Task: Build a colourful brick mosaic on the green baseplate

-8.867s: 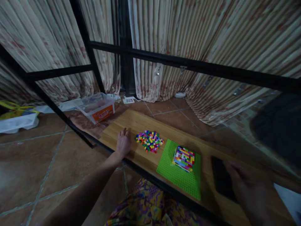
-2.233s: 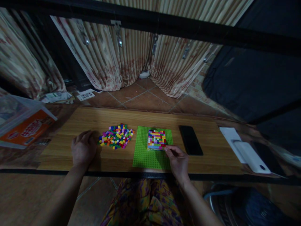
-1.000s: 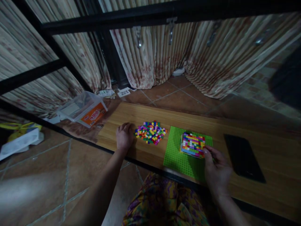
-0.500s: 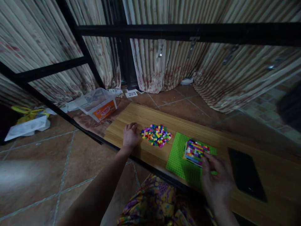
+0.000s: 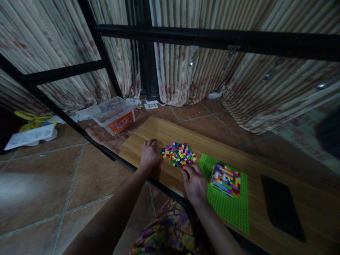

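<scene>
A loose pile of small multicoloured building bricks [image 5: 180, 154] lies on the wooden board [image 5: 170, 129]. My left hand [image 5: 150, 154] rests at the pile's left side, fingers curled; whatever may be under them is hidden. At the pile's near right edge is my right hand [image 5: 195, 182], thumb and forefinger pinched at a small reddish brick. Right of that hand, a green studded baseplate [image 5: 228, 207] lies flat on the board. On it sits a rectangular block built of many-coloured bricks [image 5: 227, 180], with its right end in red.
A black flat slab [image 5: 283, 207] lies on the board's right part. Beyond the left end stands a clear plastic tub [image 5: 114, 115] with an orange label. A black metal frame [image 5: 191, 33] crosses before striped curtains [image 5: 175, 74]. Yellow and white items lie on the floor at far left.
My right hand has left the brick-built block on the baseplate and moved left to the loose pile. My left hand stays beside the pile. The view has shifted slightly.
</scene>
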`<state>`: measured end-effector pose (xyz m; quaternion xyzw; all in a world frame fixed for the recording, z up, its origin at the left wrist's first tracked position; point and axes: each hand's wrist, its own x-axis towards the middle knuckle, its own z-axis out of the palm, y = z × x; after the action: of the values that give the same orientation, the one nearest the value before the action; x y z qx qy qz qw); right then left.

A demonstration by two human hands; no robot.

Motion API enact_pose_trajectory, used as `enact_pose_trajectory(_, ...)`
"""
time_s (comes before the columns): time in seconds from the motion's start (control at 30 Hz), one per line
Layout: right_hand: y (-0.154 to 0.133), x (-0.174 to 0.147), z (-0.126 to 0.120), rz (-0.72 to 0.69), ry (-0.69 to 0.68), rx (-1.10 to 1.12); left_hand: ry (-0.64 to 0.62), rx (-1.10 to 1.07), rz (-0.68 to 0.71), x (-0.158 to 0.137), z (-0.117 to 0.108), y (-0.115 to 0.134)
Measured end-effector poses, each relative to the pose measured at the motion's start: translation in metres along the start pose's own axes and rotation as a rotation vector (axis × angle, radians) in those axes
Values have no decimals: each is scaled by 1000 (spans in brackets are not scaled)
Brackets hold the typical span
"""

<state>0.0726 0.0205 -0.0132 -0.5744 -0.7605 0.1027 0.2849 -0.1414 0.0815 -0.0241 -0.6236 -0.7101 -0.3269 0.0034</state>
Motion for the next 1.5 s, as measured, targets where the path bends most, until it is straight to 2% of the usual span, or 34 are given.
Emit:
enact_pose_trajectory(0.33,1,3,1,-37,-21,-41,5,3,-6,-1,2,-1)
enact_pose_trajectory(0.47,-1,0,-6,-2,-23,103,7,6,-5,0,0,0)
enact_pose_trajectory(0.7,-4,-37,-26,314,-23,570,9,18,14,1,-1,-1)
enact_pose_trajectory(0.8,0,-53,-37,373,-7,659,22,31,25,1,-1,-2)
enact_pose_trajectory(0.93,10,-67,-57,413,51,637,17,55,41,3,-1,-3)
enact_pose_trajectory(1.07,29,-77,-76,499,165,600,14,63,82,6,-1,-5)
enact_pose_trajectory(1.3,64,-82,-90,664,424,549,6,63,118,8,-1,-7)
enact_pose_trajectory(1.37,69,-80,-92,643,441,504,8,66,124,8,0,-8)
enact_pose_trajectory(1.5,73,-74,-97,497,403,313,14,78,140,10,2,-11)
